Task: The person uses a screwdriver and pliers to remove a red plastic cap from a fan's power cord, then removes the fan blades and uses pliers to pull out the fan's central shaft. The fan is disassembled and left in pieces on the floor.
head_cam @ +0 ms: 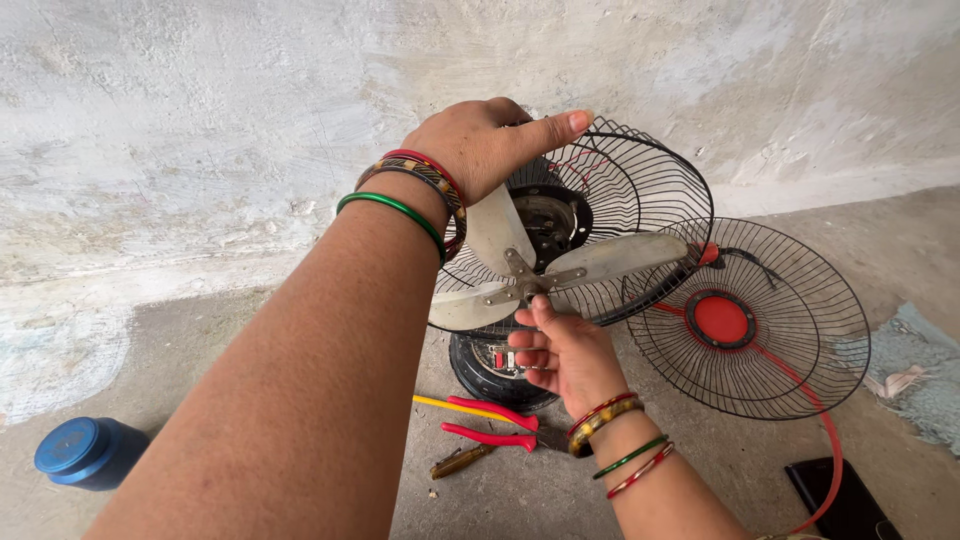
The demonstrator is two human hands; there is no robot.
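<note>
A table fan stands on the floor with its rear wire guard [640,190] still on and three grey metal blades [600,262] exposed. My left hand [480,145] grips the top rim of the rear guard, thumb stretched along the wire. My right hand [560,350] is at the blade hub [527,283], fingertips pinching its centre. The fan's round black base [485,370] sits below the blades, partly hidden by my right hand. Both wrists wear coloured bangles.
The detached front guard [790,330] with a red centre disc leans at the right. Red-handled pliers [490,425] and a screwdriver [460,460] lie on the concrete floor. A blue jar [85,452] stands at the left, a black object [840,495] and a rag [915,375] at the right. A rough wall stands behind.
</note>
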